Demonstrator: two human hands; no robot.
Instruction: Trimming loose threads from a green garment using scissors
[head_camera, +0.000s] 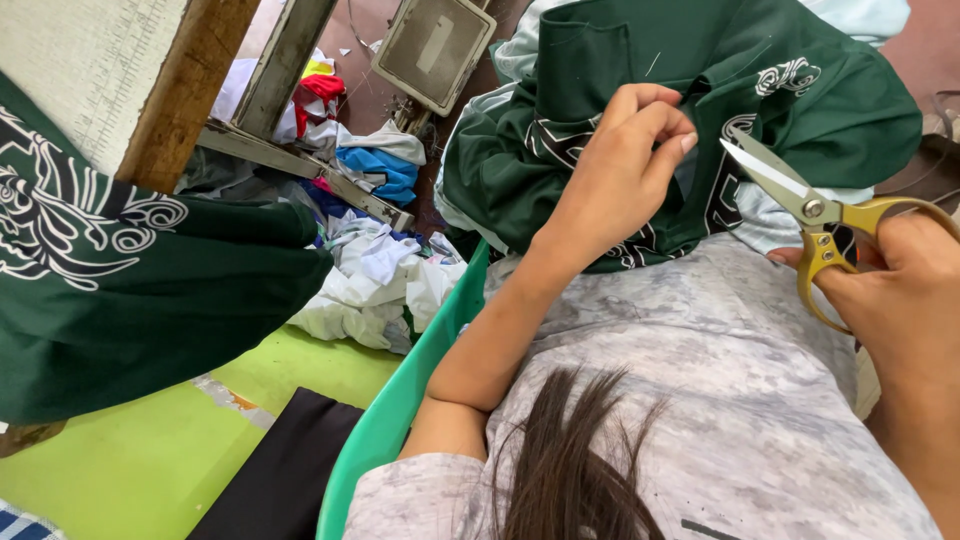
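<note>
A dark green garment with white and black print lies bunched on my lap. My left hand rests on it, thumb and fingertips pinched together at the cloth; whether a thread is between them I cannot tell. My right hand holds gold-handled scissors by the loops. Their steel blades are slightly apart and point up-left toward my left fingertips, a short gap away. My grey patterned shirt and hanging hair fill the bottom of the view.
A second green printed garment drapes over the table edge at left. A green plastic basin rim runs beside my left arm. Cloth scraps are heaped on the floor by a metal pedal and wooden leg.
</note>
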